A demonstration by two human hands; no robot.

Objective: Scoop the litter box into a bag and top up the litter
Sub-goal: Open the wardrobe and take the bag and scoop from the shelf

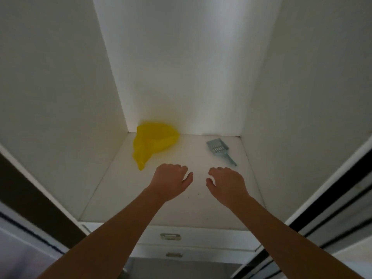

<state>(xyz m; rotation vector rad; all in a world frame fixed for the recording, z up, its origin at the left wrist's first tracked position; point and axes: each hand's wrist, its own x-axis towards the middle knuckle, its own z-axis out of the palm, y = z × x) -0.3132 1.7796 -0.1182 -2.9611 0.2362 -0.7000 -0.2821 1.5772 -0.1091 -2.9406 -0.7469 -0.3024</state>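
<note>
The blue litter scoop (218, 149) is lying flat at the back right of the white shelf (181, 210), its slotted head pointing toward the back wall (181, 67) and its handle angling toward me and to the right. The yellow bag (153, 140) is sitting crumpled in the back left corner, well apart from the scoop, with one end trailing toward the front. I am reaching both arms into the cupboard, and my hands are hovering side by side over the middle of the shelf, in front of both things and touching neither. My left hand (171, 181) is hanging just beside the bag's near tip, its fingers loosely curled downward and gripping nothing. My right hand (227, 184) is hanging near the end of the scoop's handle, likewise relaxed, its fingers loosely bent and empty. Below the shelf's front edge, two white drawers (205, 237) are showing, each with a small metal handle (170, 236).
</note>
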